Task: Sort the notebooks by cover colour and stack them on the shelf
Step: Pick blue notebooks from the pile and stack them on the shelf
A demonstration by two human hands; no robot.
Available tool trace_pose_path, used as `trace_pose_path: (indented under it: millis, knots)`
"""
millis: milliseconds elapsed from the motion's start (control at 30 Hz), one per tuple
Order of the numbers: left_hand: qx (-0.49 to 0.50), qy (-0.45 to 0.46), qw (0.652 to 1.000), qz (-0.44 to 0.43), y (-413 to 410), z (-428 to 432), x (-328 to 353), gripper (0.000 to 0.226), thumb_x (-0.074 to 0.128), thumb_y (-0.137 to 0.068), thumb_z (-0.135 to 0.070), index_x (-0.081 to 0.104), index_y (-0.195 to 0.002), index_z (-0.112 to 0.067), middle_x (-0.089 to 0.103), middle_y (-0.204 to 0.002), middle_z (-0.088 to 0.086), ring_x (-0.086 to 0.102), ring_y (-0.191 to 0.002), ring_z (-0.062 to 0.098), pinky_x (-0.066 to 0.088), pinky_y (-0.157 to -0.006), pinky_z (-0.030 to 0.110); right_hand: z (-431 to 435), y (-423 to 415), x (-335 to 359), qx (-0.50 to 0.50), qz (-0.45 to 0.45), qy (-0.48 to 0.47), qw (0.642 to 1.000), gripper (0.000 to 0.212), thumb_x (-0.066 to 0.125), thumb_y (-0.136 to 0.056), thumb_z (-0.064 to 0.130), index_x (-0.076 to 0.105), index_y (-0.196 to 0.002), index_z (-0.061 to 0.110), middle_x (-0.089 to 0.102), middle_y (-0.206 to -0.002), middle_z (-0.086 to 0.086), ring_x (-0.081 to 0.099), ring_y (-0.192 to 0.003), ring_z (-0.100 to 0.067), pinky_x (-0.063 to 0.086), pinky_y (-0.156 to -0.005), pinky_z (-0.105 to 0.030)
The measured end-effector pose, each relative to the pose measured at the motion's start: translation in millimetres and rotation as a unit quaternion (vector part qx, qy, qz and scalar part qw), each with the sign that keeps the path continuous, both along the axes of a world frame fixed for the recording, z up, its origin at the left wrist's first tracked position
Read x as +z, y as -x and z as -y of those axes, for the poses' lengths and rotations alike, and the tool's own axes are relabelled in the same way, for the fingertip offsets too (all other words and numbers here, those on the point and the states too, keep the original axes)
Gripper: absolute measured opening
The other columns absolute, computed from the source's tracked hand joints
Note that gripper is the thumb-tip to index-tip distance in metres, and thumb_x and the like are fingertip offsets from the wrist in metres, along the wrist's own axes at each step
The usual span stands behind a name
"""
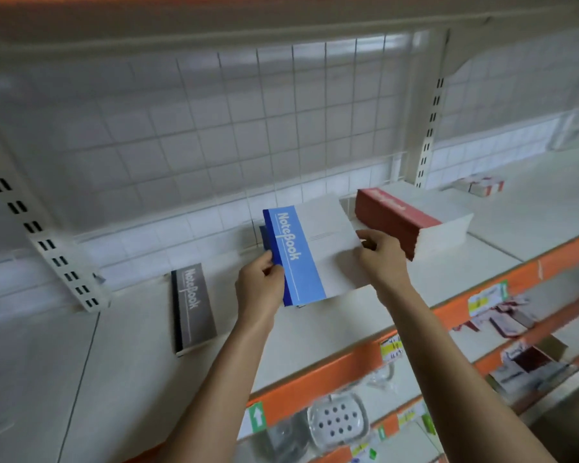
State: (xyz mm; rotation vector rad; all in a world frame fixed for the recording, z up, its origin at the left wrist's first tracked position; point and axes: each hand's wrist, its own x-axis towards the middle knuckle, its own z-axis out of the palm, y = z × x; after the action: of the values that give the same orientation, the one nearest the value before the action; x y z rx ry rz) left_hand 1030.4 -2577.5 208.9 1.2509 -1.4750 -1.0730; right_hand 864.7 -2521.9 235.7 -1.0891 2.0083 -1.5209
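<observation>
A blue-and-white notebook (310,252) is held above the white shelf (121,355) at the centre. My left hand (259,285) pinches its blue spine edge and my right hand (380,253) grips its white right edge. Another blue notebook (264,237) shows partly behind it. A grey notebook (191,305) lies flat on the shelf to the left. A tall stack of red notebooks (405,222) stands on the shelf to the right.
A wire grid back panel (248,128) and slotted uprights (430,128) bound the shelf. Its orange front edge (315,379) carries price tags. Lower shelves hold a plastic soap dish (338,421) and packaged goods (515,362). A small box (482,185) sits far right.
</observation>
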Motion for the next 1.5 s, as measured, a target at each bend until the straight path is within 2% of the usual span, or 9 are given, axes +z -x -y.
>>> trace_pose_path:
  millis: [200, 467, 633, 767, 1033, 1200, 1367, 1433, 1500]
  knots:
    - [0.055, 0.007, 0.998, 0.023, 21, 25, 5, 0.028, 0.046, -0.085, -0.003, 0.065, -0.079, -0.023, 0.068, -0.079, -0.011, 0.063, -0.076, 0.013, 0.044, -0.067, 0.028, 40, 28, 7, 0.063, -0.004, -0.013, 0.998, 0.034, 0.049, -0.08, 0.002, 0.067, -0.106, 0.014, 0.065, -0.083, -0.004, 0.055, -0.076, -0.018, 0.042, -0.066, -0.027]
    - [0.126, -0.018, 0.986, 0.104, 42, 31, 4, 0.025, 0.043, -0.078, -0.002, 0.033, -0.059, -0.015, 0.033, -0.051, -0.005, 0.024, -0.053, 0.014, 0.018, -0.053, 0.027, 67, 49, -1, 0.143, -0.03, -0.066, 0.987, 0.033, 0.047, -0.059, 0.025, 0.069, -0.082, 0.015, 0.06, -0.063, 0.001, 0.057, -0.067, -0.02, 0.041, -0.061, -0.025]
    - [0.157, -0.031, 0.98, 0.115, 48, 34, 2, 0.025, 0.043, -0.079, -0.004, 0.03, -0.06, -0.015, 0.03, -0.054, -0.001, 0.023, -0.054, 0.015, 0.016, -0.055, 0.028, 77, 55, -17, 0.147, -0.004, -0.089, 0.985, 0.031, 0.057, -0.075, 0.01, 0.068, -0.104, 0.012, 0.064, -0.076, -0.001, 0.061, -0.076, -0.023, 0.047, -0.073, -0.028]
    - [0.171, -0.042, 0.977, 0.122, 51, 31, -3, 0.03, 0.044, -0.082, -0.006, 0.029, -0.057, -0.015, 0.034, -0.052, -0.002, 0.027, -0.053, 0.015, 0.018, -0.054, 0.028, 77, 58, -21, 0.155, 0.01, -0.083, 0.984, 0.018, 0.052, -0.073, 0.006, 0.068, -0.081, 0.01, 0.057, -0.061, -0.002, 0.053, -0.062, -0.023, 0.044, -0.062, -0.032]
    - [0.177, -0.057, 0.981, 0.047, 59, 29, -13, 0.022, 0.038, -0.088, -0.017, 0.05, -0.079, -0.001, 0.056, -0.076, 0.008, 0.048, -0.069, 0.017, 0.033, -0.061, 0.029, 67, 57, -24, 0.159, 0.02, -0.053, 0.986, 0.029, 0.047, -0.092, 0.011, 0.058, -0.116, -0.003, 0.063, -0.116, -0.018, 0.054, -0.111, -0.035, 0.043, -0.092, -0.036]
    - [0.194, -0.086, 0.977, -0.025, 71, 20, -22, 0.044, 0.026, -0.084, -0.063, 0.059, -0.079, -0.034, 0.067, -0.091, -0.011, 0.065, -0.087, 0.016, 0.05, -0.085, 0.037, 63, 53, -26, 0.164, 0.048, -0.024, 0.985, 0.039, 0.036, -0.1, 0.026, 0.056, -0.105, -0.007, 0.064, -0.106, -0.02, 0.055, -0.098, -0.034, 0.042, -0.084, -0.036]
    - [0.272, -0.032, 0.962, -0.007, 84, 12, -13, 0.063, 0.013, -0.097, -0.054, 0.065, -0.09, -0.018, 0.069, -0.09, 0.002, 0.064, -0.086, 0.025, 0.05, -0.087, 0.042, 67, 49, -31, 0.154, 0.023, -0.026, 0.987, 0.041, 0.029, -0.101, 0.028, 0.038, -0.065, 0.011, 0.048, -0.064, -0.002, 0.045, -0.076, -0.027, 0.032, -0.069, -0.033]
    - [0.268, -0.041, 0.962, 0.028, 82, 11, -11, 0.058, 0.016, -0.099, -0.05, 0.063, -0.095, -0.016, 0.068, -0.094, 0.0, 0.063, -0.09, 0.025, 0.047, -0.083, 0.037, 67, 51, -33, 0.167, 0.008, -0.03, 0.985, 0.037, 0.03, -0.101, 0.029, 0.042, -0.067, 0.02, 0.053, -0.075, -0.003, 0.047, -0.083, -0.025, 0.033, -0.073, -0.033]
    - [0.207, 0.005, 0.973, 0.1, 75, 8, -9, 0.042, 0.031, -0.095, -0.052, 0.058, -0.1, -0.021, 0.062, -0.098, -0.006, 0.06, -0.097, 0.021, 0.045, -0.08, 0.033, 61, 54, -33, 0.188, -0.051, -0.042, 0.98, 0.027, 0.036, -0.1, 0.026, 0.06, -0.109, 0.017, 0.058, -0.119, -0.009, 0.048, -0.116, -0.024, 0.033, -0.097, -0.031]
